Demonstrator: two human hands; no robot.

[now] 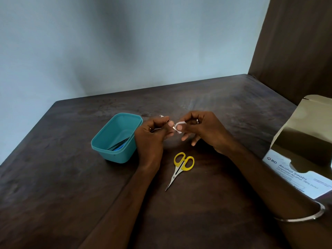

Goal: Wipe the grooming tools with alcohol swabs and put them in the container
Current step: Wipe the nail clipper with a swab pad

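Steel tool: small metal tool [162, 116], mostly hidden in the left hand [150, 136]; only a tip shows past the knuckles, frame centre. Type: cannot tell.
Left hand: fingers curled round the tool, holding it above the table [62, 177] so one end faces the swab.
Right hand: right hand [201, 131] pinches a folded white swab [178, 127] between thumb and forefinger, other fingers loosely spread. Swab touches the tool end by the left thumb.
Why held so: my read, one hand steadies, the other wipes; lifted off the table so the swab can wrap round.
Container: teal tub [116, 139], just left of the left hand, open top, dark and blue items already inside. Short drop path, nothing between.
Scissors: yellow-handled scissors [180, 168] lie flat below the hands, tips toward the lower frame, apart from both hands. Probably not yet wiped.
Swab box: box [301, 159] at right edge, flap open, near the right forearm.
Edges: tub sits well in from the left table edge; box partly cut off by the frame.
Room: bare tabletop in the lower left and behind the hands.
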